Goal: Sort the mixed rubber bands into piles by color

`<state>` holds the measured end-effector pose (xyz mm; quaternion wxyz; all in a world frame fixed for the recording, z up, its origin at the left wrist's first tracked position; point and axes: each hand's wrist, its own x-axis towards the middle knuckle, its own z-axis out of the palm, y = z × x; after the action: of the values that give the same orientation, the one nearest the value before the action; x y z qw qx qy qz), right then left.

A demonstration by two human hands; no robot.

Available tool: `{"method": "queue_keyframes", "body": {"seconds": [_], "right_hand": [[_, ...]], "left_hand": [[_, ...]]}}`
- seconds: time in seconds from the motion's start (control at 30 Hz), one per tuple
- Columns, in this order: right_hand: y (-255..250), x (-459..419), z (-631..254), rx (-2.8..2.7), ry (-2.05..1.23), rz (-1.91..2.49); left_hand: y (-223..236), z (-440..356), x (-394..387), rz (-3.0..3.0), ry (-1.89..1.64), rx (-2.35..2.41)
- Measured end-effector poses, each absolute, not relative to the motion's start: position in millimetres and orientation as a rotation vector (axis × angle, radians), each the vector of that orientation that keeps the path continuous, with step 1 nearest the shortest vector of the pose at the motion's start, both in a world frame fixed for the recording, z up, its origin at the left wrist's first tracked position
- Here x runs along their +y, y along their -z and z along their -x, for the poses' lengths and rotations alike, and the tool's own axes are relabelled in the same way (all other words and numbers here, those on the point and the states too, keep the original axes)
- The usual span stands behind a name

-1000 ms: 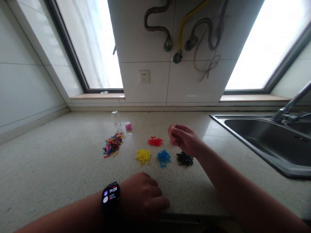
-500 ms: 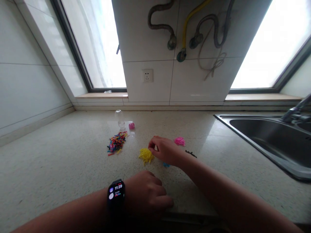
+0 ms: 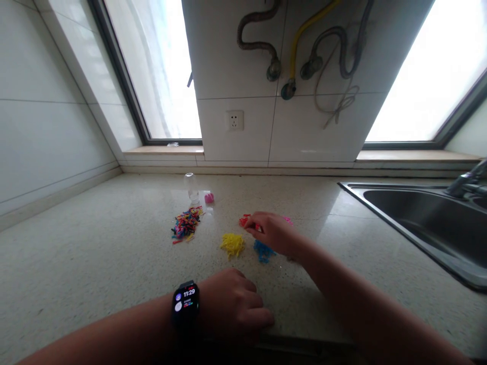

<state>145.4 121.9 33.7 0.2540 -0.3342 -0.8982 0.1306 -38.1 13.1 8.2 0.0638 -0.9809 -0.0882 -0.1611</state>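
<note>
My right hand (image 3: 272,234) reaches over the counter with its fingertips pinched at the red pile (image 3: 243,221) of small rubber bands. A yellow pile (image 3: 232,244) lies just left of it and a blue pile (image 3: 262,251) shows under the hand. A sliver of a pink pile (image 3: 287,220) peeks out behind the knuckles. A mixed-colour heap (image 3: 186,224) of bands lies further left. My left hand (image 3: 233,305), with a smartwatch (image 3: 185,303) on its wrist, rests curled at the counter's front edge and holds nothing that I can see.
A small clear bottle (image 3: 191,187) and a pink cap (image 3: 209,198) stand behind the mixed heap. A steel sink (image 3: 426,220) with a tap (image 3: 466,181) fills the right side. The speckled counter (image 3: 95,253) meets a tiled wall with a socket (image 3: 234,120) and hoses.
My right hand swung left from above the black pile, dipped near the yellow pile, and now pinches at the red pile. A pink pile appeared. My left hand stayed put.
</note>
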Motion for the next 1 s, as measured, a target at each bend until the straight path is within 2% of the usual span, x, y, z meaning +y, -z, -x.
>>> {"method": "queue_keyframes", "body": {"seconds": [0.4,0.5,0.6,0.73,1.0], "right_hand": [[-19,175,-227,-2.235,-0.155,1.265],[-15,180,-230,-2.247,-0.163,1.289],[-14,181,-229,-2.250,-0.170,1.310],[-15,181,-230,-2.243,-0.157,1.327],[-18,180,-230,-2.262,-0.126,1.338]], "left_hand": [[-18,56,30,2.851,0.543,-0.424],[-27,76,52,2.791,0.601,-0.733],[-35,103,77,2.551,0.673,-1.313],[-36,137,104,2.142,0.514,-1.909],[-19,154,119,2.123,0.360,-1.995]]}}
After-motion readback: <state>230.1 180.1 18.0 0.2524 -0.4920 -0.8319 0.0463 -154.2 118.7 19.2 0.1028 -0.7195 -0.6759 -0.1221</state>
